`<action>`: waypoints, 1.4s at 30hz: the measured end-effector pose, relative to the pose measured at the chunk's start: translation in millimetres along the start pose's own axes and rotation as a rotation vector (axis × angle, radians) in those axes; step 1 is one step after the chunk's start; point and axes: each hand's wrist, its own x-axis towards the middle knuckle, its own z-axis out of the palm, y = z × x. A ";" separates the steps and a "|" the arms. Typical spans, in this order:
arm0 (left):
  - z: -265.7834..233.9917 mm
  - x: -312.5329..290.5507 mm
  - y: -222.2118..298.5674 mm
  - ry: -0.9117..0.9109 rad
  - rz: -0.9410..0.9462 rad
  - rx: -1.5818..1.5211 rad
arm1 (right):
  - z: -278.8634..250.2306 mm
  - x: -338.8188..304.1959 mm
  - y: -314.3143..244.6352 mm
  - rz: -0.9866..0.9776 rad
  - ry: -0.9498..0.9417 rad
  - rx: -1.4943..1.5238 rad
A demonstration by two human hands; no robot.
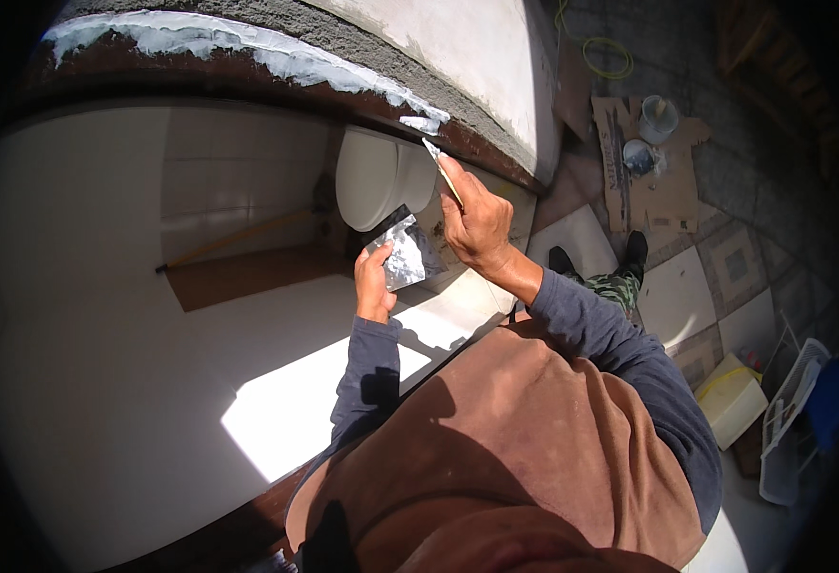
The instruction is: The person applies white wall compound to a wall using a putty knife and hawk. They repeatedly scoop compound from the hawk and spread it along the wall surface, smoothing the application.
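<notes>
My right hand (480, 218) is closed around a putty knife (444, 173) with white filler on its blade. The blade's tip is just below the end of a white filler strip (219, 34), which runs along the joint between a dark brown frame (482, 143) and a rough grey wall edge (372, 59). In my left hand (372, 285) is a thin, dark rectangular plate (430, 259), its face smeared with white filler. The thumb presses on its face. The plate is below the knife, apart from it.
Below the frame are a white toilet (366, 180), a brown mat (248, 280) and a yellowish pole (233, 237). At right, a cardboard sheet (672, 205) bears two buckets, one a white bucket (659, 118). A white chair (784, 435) and a yellowish container (731, 406) are lower right.
</notes>
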 end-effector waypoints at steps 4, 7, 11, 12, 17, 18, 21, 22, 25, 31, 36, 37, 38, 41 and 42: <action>-3.9 0.7 -2.5 -0.010 -0.025 -0.017 | -6.4 15.9 2.6 0.345 -0.065 -0.025; -3.6 5.2 -6.2 0.014 -0.028 0.015 | -4.6 30.2 -16.6 0.273 -0.068 0.034; -2.5 8.2 -5.3 -0.050 -0.014 -0.077 | -18.1 27.6 -35.0 0.057 -0.092 0.186; -2.3 8.1 -3.8 -0.032 -0.015 -0.048 | -20.7 25.4 -34.2 0.110 -0.080 0.161; -1.1 4.7 -1.1 -0.036 -0.022 -0.005 | -5.9 20.1 -2.6 0.050 0.047 0.054; -0.7 4.7 -1.7 -0.051 -0.022 -0.016 | 1.0 18.6 3.0 0.079 0.082 0.031; 0.1 5.1 -5.5 -0.058 -0.032 -0.009 | 11.2 9.4 13.7 -0.056 0.028 -0.019; -0.6 4.8 -6.0 -0.054 -0.029 -0.014 | 11.3 7.2 15.7 -0.077 -0.022 0.006; -1.4 5.7 -6.2 -0.055 -0.018 -0.037 | 2.7 7.0 21.0 -0.085 0.100 0.092; 4.7 6.7 -1.5 -0.033 -0.022 -0.011 | 4.4 15.4 14.4 0.003 0.032 0.025; 11.2 3.8 -0.5 -0.062 -0.009 -0.031 | -2.7 -3.9 19.5 0.024 -0.009 0.109; 11.4 2.4 -0.1 -0.055 -0.015 -0.034 | -6.3 -7.5 23.9 0.049 0.020 0.139; 12.0 1.4 0.7 -0.081 -0.004 -0.050 | -6.3 -5.8 30.1 0.039 0.083 0.099; 15.9 -1.8 4.2 -0.063 -0.020 -0.077 | -6.3 -1.1 43.7 0.311 0.041 0.155; 18.7 -2.9 5.4 -0.048 -0.024 -0.087 | -5.8 1.1 45.9 0.252 0.038 0.177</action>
